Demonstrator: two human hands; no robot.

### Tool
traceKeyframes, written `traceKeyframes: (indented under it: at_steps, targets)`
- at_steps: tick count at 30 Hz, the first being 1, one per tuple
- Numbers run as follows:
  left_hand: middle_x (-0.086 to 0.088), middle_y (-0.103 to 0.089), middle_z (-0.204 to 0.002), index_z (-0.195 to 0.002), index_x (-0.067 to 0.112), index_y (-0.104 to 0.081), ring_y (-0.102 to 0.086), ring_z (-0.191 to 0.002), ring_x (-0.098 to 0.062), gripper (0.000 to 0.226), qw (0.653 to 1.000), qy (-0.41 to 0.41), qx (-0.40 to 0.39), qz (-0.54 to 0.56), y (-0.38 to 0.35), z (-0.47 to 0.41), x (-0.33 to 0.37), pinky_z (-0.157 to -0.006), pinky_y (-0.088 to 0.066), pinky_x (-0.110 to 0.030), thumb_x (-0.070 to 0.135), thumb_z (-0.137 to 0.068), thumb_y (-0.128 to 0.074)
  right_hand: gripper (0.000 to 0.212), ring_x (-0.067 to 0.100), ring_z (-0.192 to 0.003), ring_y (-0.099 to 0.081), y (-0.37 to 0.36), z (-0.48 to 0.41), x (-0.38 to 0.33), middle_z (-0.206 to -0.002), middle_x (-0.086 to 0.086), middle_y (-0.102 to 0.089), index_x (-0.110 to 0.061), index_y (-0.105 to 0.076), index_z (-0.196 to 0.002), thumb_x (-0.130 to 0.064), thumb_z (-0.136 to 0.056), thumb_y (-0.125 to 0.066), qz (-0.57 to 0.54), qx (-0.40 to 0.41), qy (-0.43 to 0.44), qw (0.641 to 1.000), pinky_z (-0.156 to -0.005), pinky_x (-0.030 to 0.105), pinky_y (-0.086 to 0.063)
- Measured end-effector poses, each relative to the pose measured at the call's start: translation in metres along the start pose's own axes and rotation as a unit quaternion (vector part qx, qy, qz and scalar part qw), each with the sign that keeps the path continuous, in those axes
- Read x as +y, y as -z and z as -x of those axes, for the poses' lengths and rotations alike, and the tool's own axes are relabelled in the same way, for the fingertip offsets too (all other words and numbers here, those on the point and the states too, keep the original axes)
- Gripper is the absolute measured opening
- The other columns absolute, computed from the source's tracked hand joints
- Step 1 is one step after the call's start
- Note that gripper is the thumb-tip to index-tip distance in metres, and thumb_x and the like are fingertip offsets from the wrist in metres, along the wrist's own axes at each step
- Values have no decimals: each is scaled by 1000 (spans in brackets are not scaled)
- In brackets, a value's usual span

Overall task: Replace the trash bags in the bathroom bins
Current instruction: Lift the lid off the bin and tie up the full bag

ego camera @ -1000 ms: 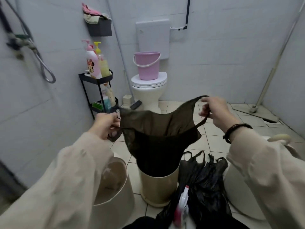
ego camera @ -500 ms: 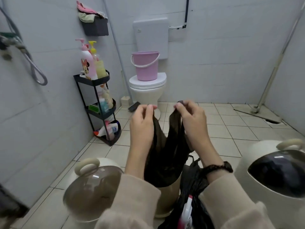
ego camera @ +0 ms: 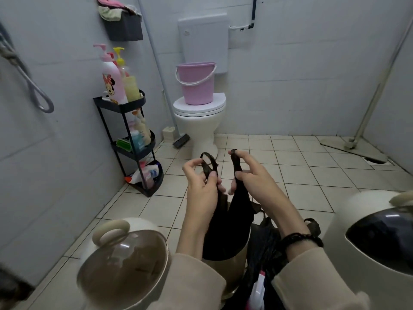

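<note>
Hands sit close together at centre: left hand [ego camera: 201, 186] pinches one handle loop of the black trash bag [ego camera: 225, 220], right hand [ego camera: 252, 182] pinches the other. The bag hangs into the cream bin [ego camera: 232, 271] at six o'clock, its rim mostly hidden by sleeves.
</note>
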State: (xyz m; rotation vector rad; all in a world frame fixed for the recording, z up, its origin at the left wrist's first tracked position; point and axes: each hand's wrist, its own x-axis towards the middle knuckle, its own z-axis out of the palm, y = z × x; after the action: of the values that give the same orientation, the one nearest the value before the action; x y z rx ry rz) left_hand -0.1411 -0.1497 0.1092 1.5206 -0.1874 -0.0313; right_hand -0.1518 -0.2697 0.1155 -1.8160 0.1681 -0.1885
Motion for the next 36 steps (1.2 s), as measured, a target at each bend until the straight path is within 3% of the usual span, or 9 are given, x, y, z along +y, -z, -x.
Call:
traceKeyframes:
  at_steps: [3, 5, 9, 12, 15, 19, 23, 30, 36]
  targets:
    - [0, -61, -73, -118, 20, -42, -43, -53, -9, 28, 999, 30, -23, 23, -2, -4, -5, -53, -41, -15, 5, -95, -47, 58, 17, -43, -49, 0, 1, 0, -58, 1, -54, -38, -45, -130, 0, -88, -34, 10, -28, -10, 1000, -59, 33, -48]
    - [4, -56, -61, -96, 15, -62, -40, -50, -7, 14, 997, 42, -56, -11, -1, -3, -5, -45, -35, -10, 6, -93, -52, 59, 16, -39, -40, 0, 2, 1, -54, -1, -49, -37, -47, -129, 3, -87, -34, 15, -61, -12, 998, -51, 28, -43]
    - [8, -51, -39, -85, 12, -65, -47, -34, -2, 17, 988, 84, -121, 40, -2, 4, 0, -38, -37, -10, 3, -92, -53, 60, 11, -38, -32, 0, 8, 0, -54, 1, -44, -31, -55, -123, 10, -86, -33, -2, -133, -12, 991, -42, 23, -30]
    - [3, -56, -52, -82, 14, -69, -46, -45, -4, 16, 994, 60, -75, 44, -3, 1, -3, -48, -39, -10, 4, -88, -59, 44, 9, -37, -38, 4, 9, -3, -62, 6, -53, -19, -63, -113, 7, -82, -46, -54, -112, -24, 992, -49, 26, -31]
    - [-3, -65, -67, -94, 10, -73, -53, -49, 2, 13, 998, 11, -24, -54, -3, -2, -7, -56, -43, -12, 8, -84, -66, 20, 3, -36, -46, 1, 10, -3, -69, 6, -60, -10, -70, -103, -20, -90, -58, -105, -65, -25, 992, -50, 25, -37]
    - [-2, -74, -101, -114, 14, -68, -69, -90, -9, 38, 990, -31, -56, -128, -1, 2, -4, -88, -53, -23, 1, -78, -69, 23, 9, -29, -39, -9, -3, 12, -64, 11, -60, -6, -68, -79, -21, -92, -57, -139, 67, -54, 987, -40, 22, -41]
    - [0, -74, -98, -111, 18, -71, -66, -86, -7, 33, 955, -140, -9, -262, -6, 6, -3, -75, -44, 0, 3, -83, -64, 8, 10, -28, -40, -8, -5, 20, -63, 12, -54, -9, -60, -82, -11, -88, -56, -93, 51, -111, 988, -38, 19, -39]
    - [-5, -64, -60, -91, 22, -72, -63, -58, -18, 20, 994, -62, 1, -90, -8, 0, -11, -70, -54, -29, 6, -86, -62, 41, 14, -33, -42, 4, 6, 2, -45, 7, -57, 0, -61, -66, -26, -93, -45, -145, -71, -133, 978, -43, 23, -40]
    - [-9, -53, -61, -92, 16, -71, -57, -53, -29, 13, 997, 19, -47, 65, -8, -6, -18, -61, -51, -40, 10, -88, -60, 29, 14, -46, -44, 15, 9, 4, -57, 8, -56, -8, -66, -70, -17, -87, -45, -169, -213, -135, 953, -57, 26, -41]
